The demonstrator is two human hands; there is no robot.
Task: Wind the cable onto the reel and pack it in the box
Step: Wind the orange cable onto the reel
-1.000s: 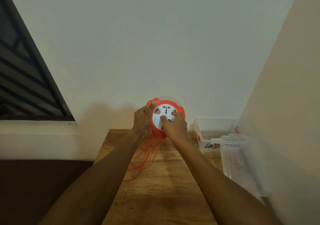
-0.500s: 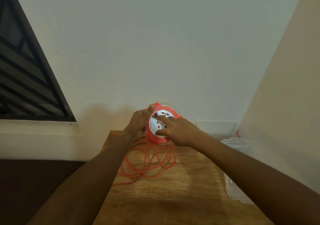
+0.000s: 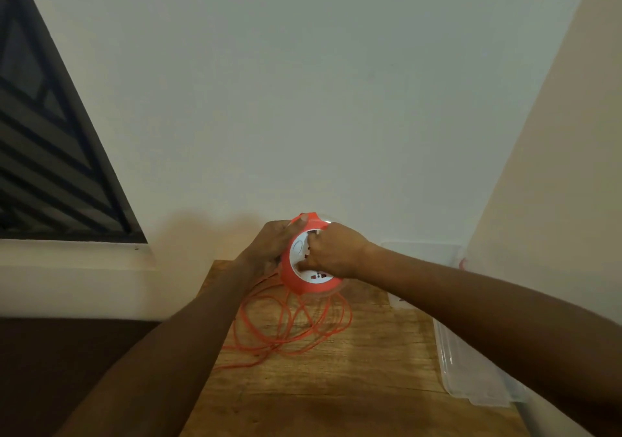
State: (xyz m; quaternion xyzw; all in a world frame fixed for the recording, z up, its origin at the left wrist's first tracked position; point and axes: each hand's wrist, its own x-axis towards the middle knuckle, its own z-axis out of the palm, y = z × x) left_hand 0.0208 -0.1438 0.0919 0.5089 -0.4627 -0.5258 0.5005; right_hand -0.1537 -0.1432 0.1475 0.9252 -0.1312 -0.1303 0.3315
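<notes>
An orange reel (image 3: 292, 278) with a white socket face is held up above the far part of the wooden table (image 3: 353, 379). My left hand (image 3: 269, 244) grips its left rim. My right hand (image 3: 333, 251) presses on the white face, fingers curled into it. Loose orange cable (image 3: 296, 325) hangs from the reel and lies in several loops on the table below. The clear plastic box (image 3: 420, 251) stands at the back right, mostly hidden behind my right forearm.
A clear plastic lid (image 3: 471, 376) lies along the table's right edge beside the right wall. A white wall stands just behind the table. A dark window grille (image 3: 50, 167) is on the left; dark floor lies left of the table.
My right hand has turned round the reel's white face, and the socket marks have rotated. More cable loops show on the table, and my right arm now reaches in from the right.
</notes>
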